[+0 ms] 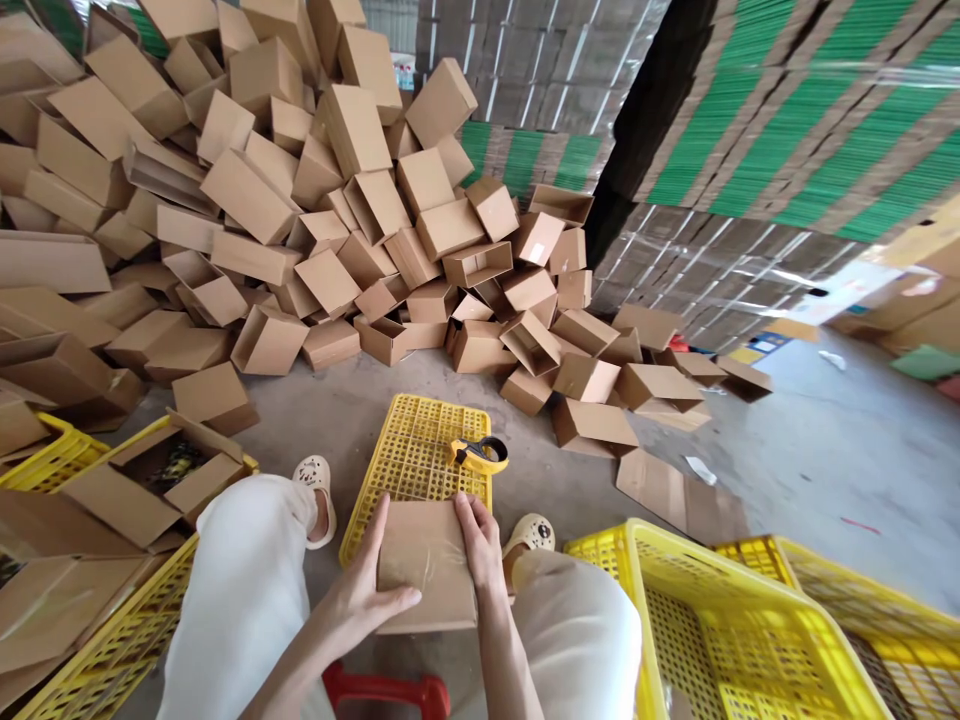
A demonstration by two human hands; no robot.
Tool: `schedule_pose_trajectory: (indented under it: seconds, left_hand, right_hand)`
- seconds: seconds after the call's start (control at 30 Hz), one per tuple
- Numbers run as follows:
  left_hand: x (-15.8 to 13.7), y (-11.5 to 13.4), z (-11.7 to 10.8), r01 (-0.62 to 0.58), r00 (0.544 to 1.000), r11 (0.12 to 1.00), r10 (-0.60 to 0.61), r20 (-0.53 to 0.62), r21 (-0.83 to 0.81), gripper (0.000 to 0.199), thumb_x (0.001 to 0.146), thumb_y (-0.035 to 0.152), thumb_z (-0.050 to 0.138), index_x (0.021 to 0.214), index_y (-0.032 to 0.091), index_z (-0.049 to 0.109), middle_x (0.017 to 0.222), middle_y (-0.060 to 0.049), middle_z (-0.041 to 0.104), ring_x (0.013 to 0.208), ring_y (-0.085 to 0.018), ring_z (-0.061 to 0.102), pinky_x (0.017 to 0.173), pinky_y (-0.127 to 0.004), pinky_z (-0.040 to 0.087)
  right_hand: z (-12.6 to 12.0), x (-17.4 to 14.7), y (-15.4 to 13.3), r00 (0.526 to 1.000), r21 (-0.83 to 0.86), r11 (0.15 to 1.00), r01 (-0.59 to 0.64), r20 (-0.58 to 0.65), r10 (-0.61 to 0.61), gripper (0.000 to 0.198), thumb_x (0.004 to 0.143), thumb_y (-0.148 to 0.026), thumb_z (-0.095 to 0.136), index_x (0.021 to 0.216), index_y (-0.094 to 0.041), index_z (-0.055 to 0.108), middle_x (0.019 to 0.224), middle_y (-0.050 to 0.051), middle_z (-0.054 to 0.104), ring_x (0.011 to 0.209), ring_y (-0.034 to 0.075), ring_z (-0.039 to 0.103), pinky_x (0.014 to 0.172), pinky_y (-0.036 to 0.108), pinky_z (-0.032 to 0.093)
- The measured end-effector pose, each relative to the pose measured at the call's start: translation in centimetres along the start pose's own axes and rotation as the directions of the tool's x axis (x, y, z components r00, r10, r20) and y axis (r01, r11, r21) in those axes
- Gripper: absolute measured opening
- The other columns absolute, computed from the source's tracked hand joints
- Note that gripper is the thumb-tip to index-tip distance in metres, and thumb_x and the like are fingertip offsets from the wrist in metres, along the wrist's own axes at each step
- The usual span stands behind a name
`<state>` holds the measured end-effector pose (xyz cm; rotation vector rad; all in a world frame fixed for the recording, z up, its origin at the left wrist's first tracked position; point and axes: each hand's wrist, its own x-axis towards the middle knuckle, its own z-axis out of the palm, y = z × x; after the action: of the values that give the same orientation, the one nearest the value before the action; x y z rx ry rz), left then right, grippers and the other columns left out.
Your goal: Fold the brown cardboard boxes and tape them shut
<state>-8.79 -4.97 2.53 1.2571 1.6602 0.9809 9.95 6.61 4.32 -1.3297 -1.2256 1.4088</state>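
Between my knees I hold a small brown cardboard box [427, 570] with a strip of clear tape across its top. My left hand [365, 580] grips its left side, thumb lying over the top face. On the right edge, my right hand [480, 545] is closed, fingers near the far corner. Just beyond the box, a yellow upturned plastic crate [420, 445] sits on the floor. A yellow and black tape dispenser [480, 455] rests on the crate's right side, touched by neither hand.
A big heap of cardboard boxes [330, 230] fills the far side. Yellow crates [720, 620] stand at right; another crate [142, 620] at left carries an open box [161, 470]. Strapped cardboard stacks [795, 130] rise behind. A red stool [386, 690] shows below me.
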Motion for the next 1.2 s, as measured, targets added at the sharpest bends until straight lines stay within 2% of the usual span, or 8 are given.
schedule_pose_trajectory:
  seconds: [0.1, 0.23, 0.37, 0.5, 0.67, 0.8, 0.9, 1.2]
  left_hand:
    - [1.2, 0.5, 1.4, -0.013, 0.999, 0.999, 0.014, -0.038, 0.031, 0.124, 0.078, 0.036, 0.080, 0.172, 0.024, 0.000, 0.179, -0.011, 0.014, 0.164, -0.033, 0.019, 0.134, -0.050, 0.021]
    - [2.4, 0.4, 2.3, -0.057, 0.995, 0.994, 0.064, -0.076, 0.091, 0.105, 0.091, 0.045, 0.068, 0.172, 0.021, 0.006, 0.179, -0.014, 0.017, 0.165, -0.030, 0.015, 0.134, -0.049, 0.019]
    - [2.5, 0.5, 1.4, -0.126, 0.988, 0.976, 0.140, -0.070, 0.179, 0.093, 0.097, 0.046, 0.060, 0.171, 0.023, 0.010, 0.177, -0.013, 0.022, 0.163, -0.029, 0.023, 0.133, -0.048, 0.026]
    - [2.8, 1.5, 0.1, -0.202, 0.970, 0.916, 0.235, -0.055, 0.348, 0.091, 0.094, 0.042, 0.065, 0.169, 0.024, 0.017, 0.174, -0.015, 0.032, 0.158, -0.031, 0.037, 0.128, -0.050, 0.036]
    - [3.9, 3.7, -1.1, -0.316, 0.940, 0.786, 0.336, 0.062, 0.531, 0.084, 0.085, 0.034, 0.076, 0.160, 0.024, 0.040, 0.174, -0.014, 0.031, 0.159, -0.036, 0.034, 0.126, -0.056, 0.039]
    - [4.4, 4.5, -1.7, -0.381, 0.922, 0.736, 0.345, 0.175, 0.559, 0.077, 0.084, 0.029, 0.078, 0.155, 0.026, 0.049, 0.167, -0.011, 0.045, 0.156, -0.034, 0.040, 0.125, -0.054, 0.041]
    - [4.5, 4.4, -1.9, -0.410, 0.912, 0.731, 0.346, 0.222, 0.546, 0.078, 0.084, 0.029, 0.079, 0.155, 0.028, 0.049, 0.167, -0.009, 0.047, 0.156, -0.033, 0.040, 0.126, -0.053, 0.040]
    - [4.0, 4.0, -2.1, -0.423, 0.905, 0.744, 0.317, 0.284, 0.518, 0.087, 0.087, 0.033, 0.077, 0.164, 0.032, 0.036, 0.172, -0.007, 0.036, 0.161, -0.035, 0.028, 0.128, -0.057, 0.036]
  right_hand:
    - [0.1, -0.1, 0.2, 1.000, 0.018, 1.000, -0.019, 0.001, 0.019, 0.063, 0.080, -0.082, 0.067, 0.090, -0.021, 0.075, 0.078, 0.003, 0.073, 0.075, 0.021, 0.063, 0.068, 0.029, 0.049]
    - [0.3, -0.4, 0.5, 0.999, 0.039, 0.999, -0.014, -0.036, 0.015, 0.062, 0.083, -0.082, 0.065, 0.091, -0.021, 0.074, 0.079, 0.003, 0.073, 0.075, 0.021, 0.063, 0.068, 0.028, 0.048]
    - [0.5, -0.6, 0.4, 0.997, 0.029, 0.999, -0.014, -0.077, 0.016, 0.063, 0.081, -0.082, 0.067, 0.088, -0.020, 0.073, 0.077, 0.003, 0.071, 0.074, 0.020, 0.061, 0.067, 0.028, 0.047]
    - [0.6, -0.8, 0.2, 0.997, 0.056, 0.998, -0.016, -0.076, 0.020, 0.063, 0.080, -0.082, 0.068, 0.088, -0.020, 0.073, 0.076, 0.002, 0.070, 0.073, 0.020, 0.059, 0.066, 0.029, 0.046]
    - [0.6, -1.0, 0.2, 0.997, 0.089, 0.996, -0.009, -0.071, 0.015, 0.063, 0.078, -0.083, 0.069, 0.087, -0.021, 0.073, 0.075, 0.003, 0.070, 0.072, 0.021, 0.059, 0.065, 0.030, 0.046]
    - [0.5, -1.0, 0.5, 0.998, 0.087, 0.996, -0.003, -0.063, 0.009, 0.061, 0.079, -0.082, 0.069, 0.088, -0.021, 0.072, 0.078, 0.003, 0.071, 0.073, 0.021, 0.060, 0.066, 0.030, 0.046]
    - [0.5, -0.9, 0.7, 0.998, 0.095, 0.995, -0.002, -0.063, 0.008, 0.060, 0.080, -0.080, 0.070, 0.087, -0.021, 0.072, 0.079, 0.003, 0.071, 0.073, 0.020, 0.059, 0.067, 0.030, 0.045]
    - [0.6, -1.1, 0.5, 0.998, 0.086, 0.996, 0.004, -0.066, 0.002, 0.058, 0.082, -0.078, 0.069, 0.087, -0.020, 0.072, 0.078, 0.002, 0.070, 0.072, 0.019, 0.058, 0.067, 0.029, 0.045]
